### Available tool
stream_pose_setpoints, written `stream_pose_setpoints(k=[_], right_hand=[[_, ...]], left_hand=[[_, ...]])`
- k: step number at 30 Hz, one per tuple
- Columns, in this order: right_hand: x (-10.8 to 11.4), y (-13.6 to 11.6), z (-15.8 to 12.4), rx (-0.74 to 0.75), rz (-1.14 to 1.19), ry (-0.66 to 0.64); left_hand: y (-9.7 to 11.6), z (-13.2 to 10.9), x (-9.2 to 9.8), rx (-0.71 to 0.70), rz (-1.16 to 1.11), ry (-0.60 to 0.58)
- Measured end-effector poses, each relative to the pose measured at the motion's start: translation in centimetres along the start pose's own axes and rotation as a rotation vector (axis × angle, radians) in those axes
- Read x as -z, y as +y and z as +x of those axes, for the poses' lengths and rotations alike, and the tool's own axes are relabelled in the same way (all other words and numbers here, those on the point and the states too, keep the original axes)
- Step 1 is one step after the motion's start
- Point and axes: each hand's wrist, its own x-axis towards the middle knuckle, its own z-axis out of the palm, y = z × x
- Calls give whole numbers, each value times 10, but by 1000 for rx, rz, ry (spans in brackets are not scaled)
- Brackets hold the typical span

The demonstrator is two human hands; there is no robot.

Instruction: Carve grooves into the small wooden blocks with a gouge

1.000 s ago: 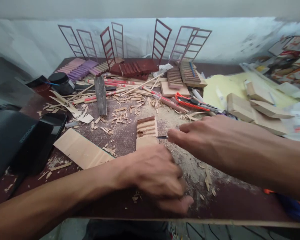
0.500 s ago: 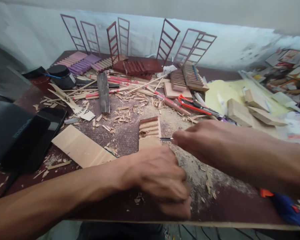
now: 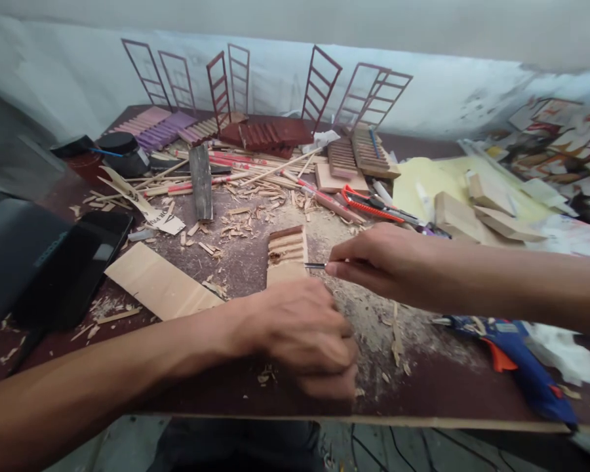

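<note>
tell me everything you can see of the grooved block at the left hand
The block looks like pale, bare wood. Ridges and grooves run across its far part, the far edge is dark brown, and a rough, dark, chipped spot marks its left side. The nearer part looks smooth; the near end is hidden by the left hand. It appears to lie flat on the table. A thin tool in the right hand meets its right edge.

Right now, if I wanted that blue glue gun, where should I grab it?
I'd probably grip the blue glue gun by its handle, coming from the near edge of the table: the handle slants toward it, while the nozzle points left.
</note>
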Motion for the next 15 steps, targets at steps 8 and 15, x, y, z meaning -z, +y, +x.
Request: stream_pose_setpoints(k=[8, 15], right_hand=[[-1, -11, -13, -120, -435, -60], [1, -17, -6, -174, -231, -126]], left_hand=[[1, 6, 3, 23, -14, -21], [3, 10, 5, 61, -50, -30]])
